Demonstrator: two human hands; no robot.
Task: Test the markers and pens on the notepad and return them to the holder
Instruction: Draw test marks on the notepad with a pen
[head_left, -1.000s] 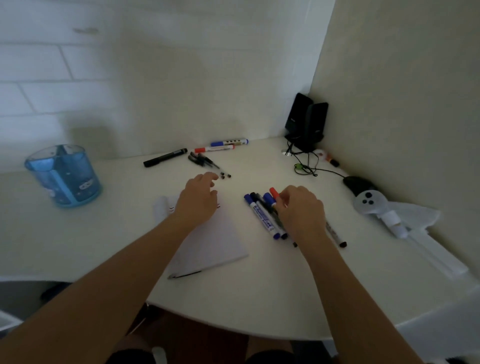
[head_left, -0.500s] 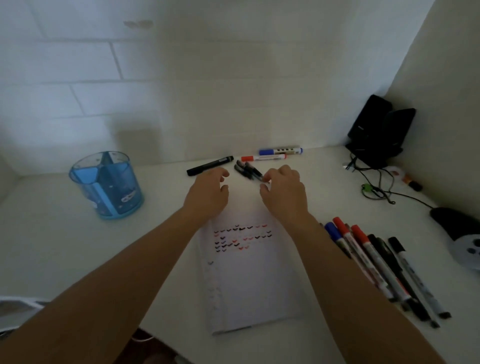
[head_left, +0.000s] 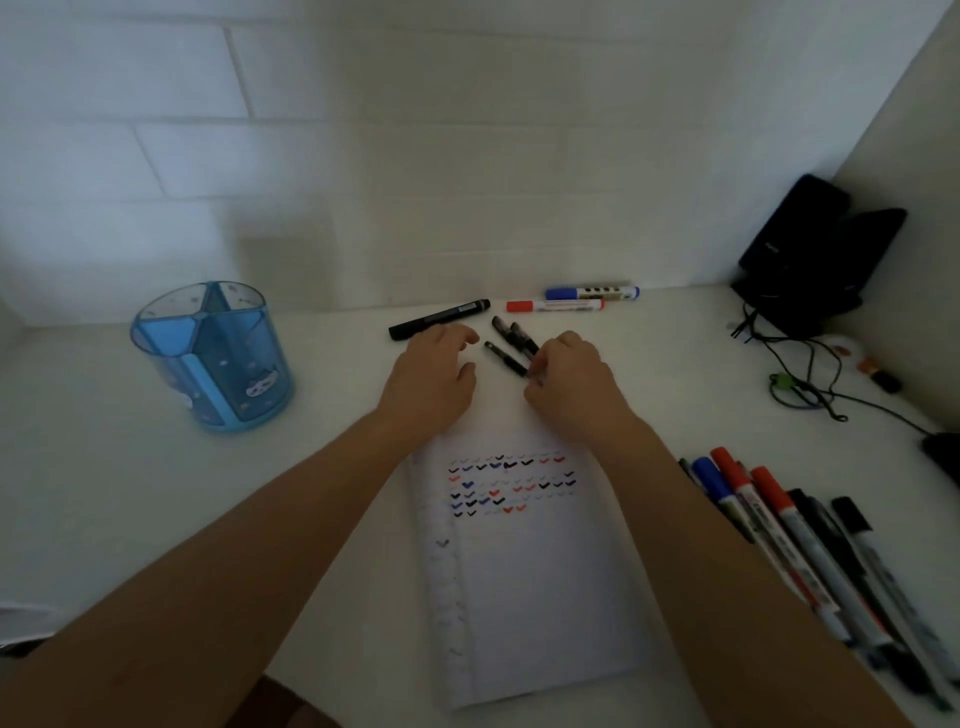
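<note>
Since the centre-frame black pens (head_left: 511, 345) seemingly await testing, my right hand (head_left: 571, 379) pinches one; my left hand (head_left: 431, 379) hovers open.

Blue holder (head_left: 218, 358), white notepad (head_left: 540, 597) (black-blue-red ticks)

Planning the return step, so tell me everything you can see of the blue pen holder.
The pen holder is a round cup of translucent blue plastic, split inside by partitions into wedge-shaped compartments. A small pale cat-like print sits low on its front wall. It stands upright on the white desk, far left near the wall, apart from the left hand, the right hand and the black pens. Only the desk touches it; no pen shows above its rim.
</note>
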